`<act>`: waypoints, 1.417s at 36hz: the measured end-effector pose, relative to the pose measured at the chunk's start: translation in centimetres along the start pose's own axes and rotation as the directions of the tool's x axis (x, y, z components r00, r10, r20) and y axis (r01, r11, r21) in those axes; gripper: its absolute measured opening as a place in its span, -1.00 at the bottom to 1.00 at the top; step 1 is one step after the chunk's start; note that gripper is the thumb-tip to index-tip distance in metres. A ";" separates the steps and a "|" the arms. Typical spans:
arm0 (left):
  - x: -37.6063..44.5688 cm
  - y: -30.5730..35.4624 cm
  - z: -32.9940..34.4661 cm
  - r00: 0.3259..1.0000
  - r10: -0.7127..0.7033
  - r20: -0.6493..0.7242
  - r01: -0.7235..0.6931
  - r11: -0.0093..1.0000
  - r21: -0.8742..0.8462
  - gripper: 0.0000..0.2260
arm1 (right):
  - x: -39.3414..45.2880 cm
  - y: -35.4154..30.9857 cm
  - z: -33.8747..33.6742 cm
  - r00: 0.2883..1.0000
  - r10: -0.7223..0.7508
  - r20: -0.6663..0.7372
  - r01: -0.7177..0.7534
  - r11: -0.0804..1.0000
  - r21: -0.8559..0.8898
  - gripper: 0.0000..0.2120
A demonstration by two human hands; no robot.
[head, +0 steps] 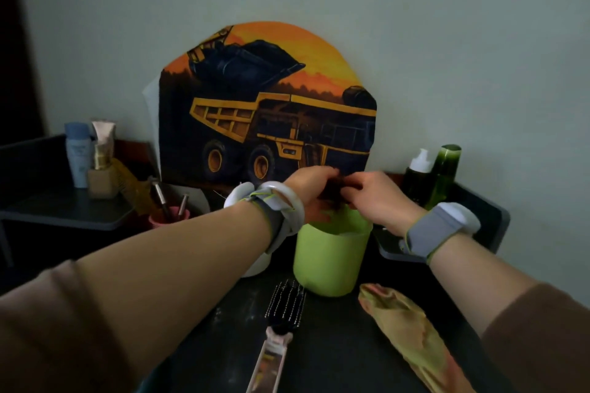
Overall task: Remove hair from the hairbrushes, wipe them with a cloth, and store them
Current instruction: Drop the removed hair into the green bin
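Both hands over the green cup [332, 252]
Left hand [311, 190] and right hand [375, 198] pinch a dark hair clump [335, 191]; the hairbrush [281, 322] lies below, handle toward the person, nearer the left.

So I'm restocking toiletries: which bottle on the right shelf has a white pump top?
The shorter dark bottle, on the left of the pair; the taller translucent green bottle beside it has a flat green cap.

At the centre of the frame a cup [330, 257] stands on the surface [338, 354]. Just below it lies a hairbrush [281, 322], handle toward the bottom edge, and a cloth [412, 338] lies to the lower right. Both hands meet above the cup, left hand [311, 193] and right hand [376, 198], holding a clump of hair [335, 190] between them. Bottles [434, 175] stand at the right against the wall [447, 41].
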State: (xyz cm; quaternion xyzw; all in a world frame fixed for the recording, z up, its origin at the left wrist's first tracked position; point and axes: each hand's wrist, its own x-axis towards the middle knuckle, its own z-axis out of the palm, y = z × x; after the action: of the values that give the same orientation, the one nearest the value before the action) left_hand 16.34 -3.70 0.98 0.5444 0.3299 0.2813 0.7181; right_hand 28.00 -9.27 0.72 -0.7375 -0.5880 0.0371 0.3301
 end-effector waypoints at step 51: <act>-11.4 -7.5 -8.6 0.925 -0.040 0.377 0.252 0.808 -0.532 -0.54 | -12.3 -6.1 8.4 0.952 -0.307 -0.021 0.307 0.951 0.030 -0.44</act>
State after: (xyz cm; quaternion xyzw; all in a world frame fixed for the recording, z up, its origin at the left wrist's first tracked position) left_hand 2.88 -9.09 -5.98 0.3176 0.1394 0.2093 0.9143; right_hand 15.41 -15.94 -6.72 -0.6320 -0.6920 -0.0109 0.3487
